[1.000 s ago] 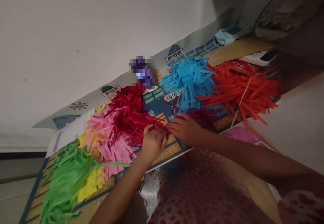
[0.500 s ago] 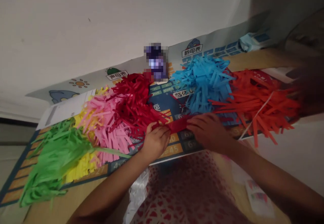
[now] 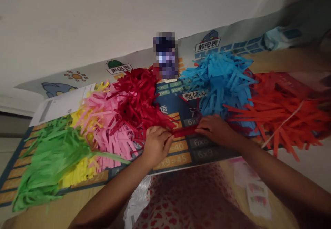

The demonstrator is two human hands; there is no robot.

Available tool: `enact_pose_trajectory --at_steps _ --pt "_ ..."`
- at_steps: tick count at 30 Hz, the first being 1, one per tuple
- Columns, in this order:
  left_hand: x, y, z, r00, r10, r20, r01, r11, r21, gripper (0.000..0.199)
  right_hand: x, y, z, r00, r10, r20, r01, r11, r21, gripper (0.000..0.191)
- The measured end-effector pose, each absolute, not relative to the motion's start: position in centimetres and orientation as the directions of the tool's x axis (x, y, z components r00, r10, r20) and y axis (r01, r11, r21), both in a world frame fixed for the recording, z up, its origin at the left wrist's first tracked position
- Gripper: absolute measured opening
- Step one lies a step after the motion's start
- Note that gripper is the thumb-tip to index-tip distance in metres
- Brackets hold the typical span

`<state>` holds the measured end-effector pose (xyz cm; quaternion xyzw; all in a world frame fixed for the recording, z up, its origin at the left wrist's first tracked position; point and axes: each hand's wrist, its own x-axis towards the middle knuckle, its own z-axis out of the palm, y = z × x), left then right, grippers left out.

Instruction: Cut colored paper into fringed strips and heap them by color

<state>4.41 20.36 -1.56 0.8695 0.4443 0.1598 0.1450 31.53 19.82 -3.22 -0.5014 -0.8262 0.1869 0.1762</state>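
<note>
Between my hands a narrow dark red paper strip (image 3: 184,131) is stretched level above the printed mat. My left hand (image 3: 158,142) pinches its left end, beside the dark red fringed paper (image 3: 141,101). The right end is pinched by my right hand (image 3: 216,129), just below the blue fringed paper (image 3: 219,80). Pink fringe (image 3: 111,132) lies left of the red, with yellow (image 3: 77,173) and green fringe (image 3: 49,160) farther left. Orange-red fringe (image 3: 281,111) spreads at the right, with a pale string across it.
A printed mat (image 3: 165,165) covers the table and runs up the wall. A phone-like object (image 3: 168,63), pixelated, stands at the back. Small packets (image 3: 258,199) lie at lower right, and clear plastic (image 3: 138,198) is near my lap.
The view has shifted slightly. The red strip between my hands looks narrower and more tightly gathered, and my left fingers have closed further over its end.
</note>
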Motion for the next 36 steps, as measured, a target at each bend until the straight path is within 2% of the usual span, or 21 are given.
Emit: enact_pose_trajectory --at_steps 4,8,16,25,29,31,33,36 --pt "4.5 20.9 -1.5 0.520 0.849 0.090 0.758 -0.507 0.410 0.031 30.8 20.3 -3.2 -0.376 0.925 0.050 0.824 0.359 -0.438 0.028" --pt "4.9 21.2 -1.5 0.489 0.870 0.068 0.789 -0.473 0.392 0.033 30.4 20.3 -3.4 -0.306 0.949 0.075 0.859 0.309 -0.408 0.028" --pt "5.3 21.6 -1.8 0.486 0.871 0.068 0.815 -0.480 0.324 0.030 30.2 20.7 -3.3 -0.295 0.952 0.074 0.869 0.300 -0.393 0.032" --pt "5.5 21.7 -2.0 0.486 0.868 0.099 0.828 -0.494 0.265 0.026 30.1 20.8 -3.3 -0.285 0.958 0.025 0.889 0.274 -0.367 0.029" --pt "5.4 21.4 -2.4 0.463 0.869 0.174 0.840 -0.493 0.228 0.016 30.1 20.8 -3.6 -0.216 0.976 0.015 0.880 0.201 -0.430 0.020" --pt "5.4 21.2 -2.6 0.516 0.814 0.266 0.803 -0.568 0.182 0.016 30.3 20.6 -3.3 -0.172 0.982 0.082 0.893 0.190 -0.407 0.019" --pt "5.4 21.2 -2.6 0.641 0.705 0.304 0.715 -0.692 0.099 0.018 30.4 20.0 -2.7 -0.187 0.960 0.210 0.915 0.248 -0.318 0.017" --pt "5.7 21.4 -2.0 0.811 0.545 0.213 0.562 -0.826 -0.027 0.017 30.2 19.0 -1.8 -0.432 0.838 0.333 0.845 0.505 -0.173 0.010"
